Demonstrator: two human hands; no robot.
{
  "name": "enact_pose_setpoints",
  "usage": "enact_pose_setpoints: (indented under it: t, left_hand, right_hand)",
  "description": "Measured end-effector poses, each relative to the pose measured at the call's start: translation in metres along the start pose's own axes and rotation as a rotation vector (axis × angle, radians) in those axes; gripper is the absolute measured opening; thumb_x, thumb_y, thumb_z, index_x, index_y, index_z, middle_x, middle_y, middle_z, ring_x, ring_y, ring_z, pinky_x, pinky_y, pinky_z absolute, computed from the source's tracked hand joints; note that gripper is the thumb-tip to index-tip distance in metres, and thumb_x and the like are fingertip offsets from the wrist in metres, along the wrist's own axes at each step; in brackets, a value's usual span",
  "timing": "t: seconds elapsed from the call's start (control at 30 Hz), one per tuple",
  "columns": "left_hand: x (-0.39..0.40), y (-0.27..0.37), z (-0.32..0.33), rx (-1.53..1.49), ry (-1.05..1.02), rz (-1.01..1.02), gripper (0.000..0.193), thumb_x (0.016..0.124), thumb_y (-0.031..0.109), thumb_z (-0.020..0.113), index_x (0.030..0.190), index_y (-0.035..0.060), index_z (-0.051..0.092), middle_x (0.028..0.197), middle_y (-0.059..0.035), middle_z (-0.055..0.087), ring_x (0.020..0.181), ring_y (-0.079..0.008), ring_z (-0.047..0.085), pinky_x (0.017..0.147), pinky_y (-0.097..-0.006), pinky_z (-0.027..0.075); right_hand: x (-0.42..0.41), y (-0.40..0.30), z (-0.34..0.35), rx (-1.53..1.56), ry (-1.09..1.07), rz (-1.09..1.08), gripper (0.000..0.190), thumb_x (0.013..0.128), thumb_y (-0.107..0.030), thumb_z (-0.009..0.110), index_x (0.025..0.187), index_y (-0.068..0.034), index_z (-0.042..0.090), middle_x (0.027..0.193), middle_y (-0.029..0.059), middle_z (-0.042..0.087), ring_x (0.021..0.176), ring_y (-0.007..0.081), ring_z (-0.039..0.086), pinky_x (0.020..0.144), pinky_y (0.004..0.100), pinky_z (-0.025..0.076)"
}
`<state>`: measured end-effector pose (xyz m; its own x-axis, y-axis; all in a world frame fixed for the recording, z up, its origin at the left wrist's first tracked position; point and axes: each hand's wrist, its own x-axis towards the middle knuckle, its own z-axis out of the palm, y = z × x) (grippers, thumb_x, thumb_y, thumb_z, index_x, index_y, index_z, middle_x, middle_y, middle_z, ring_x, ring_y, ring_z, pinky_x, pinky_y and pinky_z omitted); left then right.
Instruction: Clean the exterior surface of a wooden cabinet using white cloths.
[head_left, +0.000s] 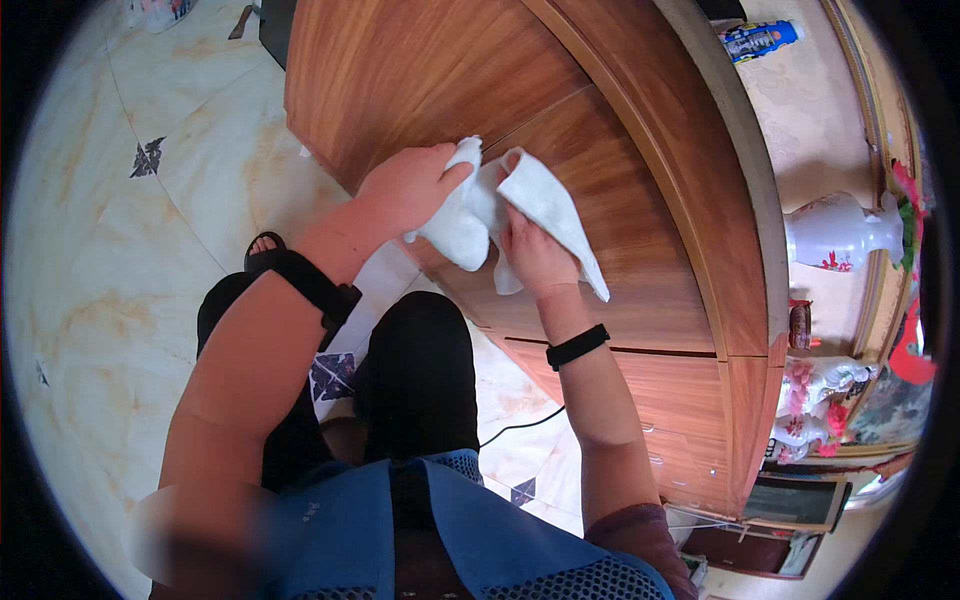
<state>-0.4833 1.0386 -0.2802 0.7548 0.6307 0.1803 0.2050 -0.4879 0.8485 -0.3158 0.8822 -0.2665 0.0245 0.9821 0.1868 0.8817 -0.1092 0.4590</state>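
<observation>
White cloth (461, 232) is bunched in my left hand (409, 184), with the thumb pressed over it. My right hand (536, 255) grips a folded white cloth (551, 199) whose far flap hangs over the fingers. The two cloth parts meet between my hands; whether they are one piece I cannot tell. Both hands are just in front of the wood-grain doors of a brown cabinet (420, 67), near the seam between two panels. Whether the cloth presses on the wood is hidden.
Along the cabinet's top edge (739, 150) stand a blue bottle (761, 40), a white porcelain vase (832, 231) and several figurines (817, 379). A black cable (521, 427) runs by the cabinet's base. My sandalled foot (264, 246) rests on the marbled tile floor (97, 300).
</observation>
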Motion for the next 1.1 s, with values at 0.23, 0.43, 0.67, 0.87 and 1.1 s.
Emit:
enact_pose_setpoints:
  t: [0.23,0.43,0.67,0.87,1.1]
  left_hand:
    - [0.010,0.011,0.031,-0.042,0.055,0.019,0.030,0.094,0.030,0.053,0.098,0.0007,0.048,0.089,-0.0280,0.061,0.087,-0.0465,0.057,0.073,-0.0512,0.045]
    - [0.009,0.024,0.076,-0.022,0.104,-0.056,0.032,0.089,0.020,0.059,0.107,0.0031,0.038,0.089,-0.0270,0.062,0.087,-0.0455,0.060,0.075,-0.0531,0.045]
    - [0.010,0.025,0.064,-0.095,0.156,-0.091,0.034,0.087,0.021,0.063,0.107,0.0019,0.043,0.088,-0.0259,0.064,0.084,-0.0441,0.062,0.072,-0.0498,0.048]
    - [0.020,0.021,-0.009,-0.119,0.462,-0.336,0.041,0.091,0.040,0.057,0.083,-0.0001,0.064,0.072,-0.0199,0.064,0.075,-0.0395,0.062,0.068,-0.0473,0.048]
    - [0.007,-0.013,0.005,0.229,0.528,-0.050,0.039,0.098,0.029,0.046,0.085,-0.0033,0.063,0.092,-0.0256,0.061,0.084,-0.0395,0.060,0.075,-0.0465,0.047]
  right_hand:
    - [-0.045,-0.009,0.048,0.018,-0.080,0.004,0.045,0.088,-0.025,0.053,0.130,-0.011,0.053,0.129,0.0192,0.056,0.120,0.0370,0.051,0.102,0.0467,0.040]
    - [-0.090,-0.017,0.092,0.475,-0.241,0.124,0.044,0.092,-0.015,0.044,0.136,-0.009,0.047,0.130,0.0152,0.056,0.118,0.0348,0.053,0.101,0.0430,0.042]
    - [-0.125,-0.009,0.090,0.779,-0.415,0.267,0.044,0.100,-0.033,0.036,0.134,-0.008,0.049,0.138,0.0186,0.049,0.128,0.0361,0.044,0.111,0.0397,0.031]
    - [-0.147,0.044,0.037,0.427,-0.329,0.133,0.040,0.099,-0.021,0.039,0.137,-0.014,0.047,0.138,0.0155,0.049,0.125,0.0374,0.047,0.107,0.0446,0.036]
    - [-0.123,0.083,-0.068,0.235,0.026,0.134,0.069,0.075,-0.004,0.058,0.140,-0.023,0.046,0.145,0.0079,0.043,0.130,0.0300,0.044,0.109,0.0409,0.036]
